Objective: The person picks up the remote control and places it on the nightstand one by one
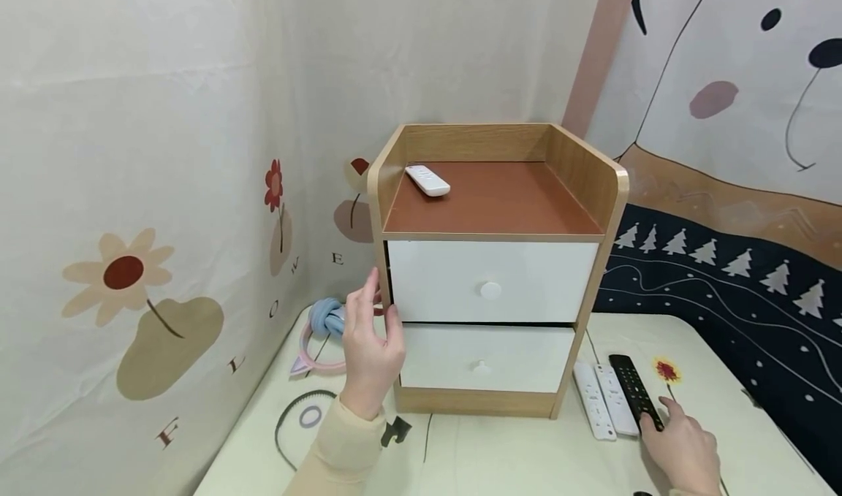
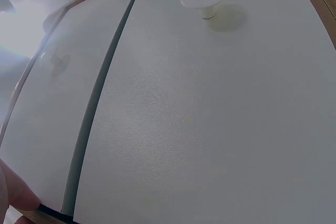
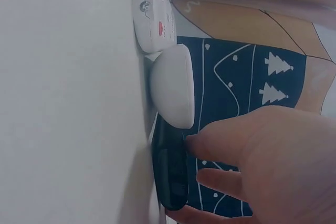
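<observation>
A small wood-edged cabinet with two white drawers [image 1: 434, 280] stands on the table. Beside its left edge is my left hand [image 1: 371, 357], fingers extended upward and thumb at the front edge; the left wrist view shows the thumb [image 2: 18, 190] close to the drawer fronts [image 2: 173, 108]. My right hand [image 1: 684, 448] grips the near end of a black remote [image 1: 631, 385] between thumb and fingers. In the right wrist view the hand [image 3: 283, 161] is at the black remote [image 3: 170, 166], beside a white remote [image 3: 172, 87].
Two white remotes [image 1: 594, 401] lie left of the black one. Another white remote [image 1: 427, 180] lies on the cabinet top. Left of the cabinet are a blue knotted item [image 1: 325, 316], a pink ring-shaped band [image 1: 308, 350] and a dark hoop [image 1: 279, 430].
</observation>
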